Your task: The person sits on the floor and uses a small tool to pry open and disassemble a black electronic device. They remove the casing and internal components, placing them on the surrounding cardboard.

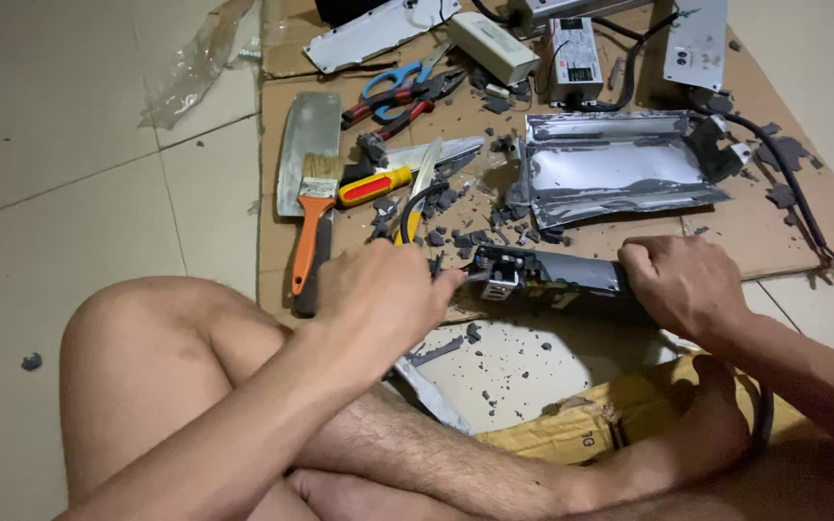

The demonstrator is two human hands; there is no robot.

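Observation:
My right hand [682, 285] grips the right end of a long black electronic block [557, 277] that lies across the cardboard's front edge. My left hand [378, 294] is closed around a small tool with a dark tip [458, 278] pressed to the block's left end, beside a white connector [500, 285]. The tool's handle is hidden inside my fist. Grey potting crumbs [456, 236] lie scattered around the block.
On the cardboard sheet [774, 222] lie a cleaver [307, 145], an orange-handled paintbrush [313, 227], a yellow-and-red screwdriver [375, 186], blue-handled scissors [393, 79], red pliers [407, 111], an opened grey metal casing [615, 164], white power supply boxes [491, 46] and black cables [793, 183]. My bare legs [176, 386] cross in front.

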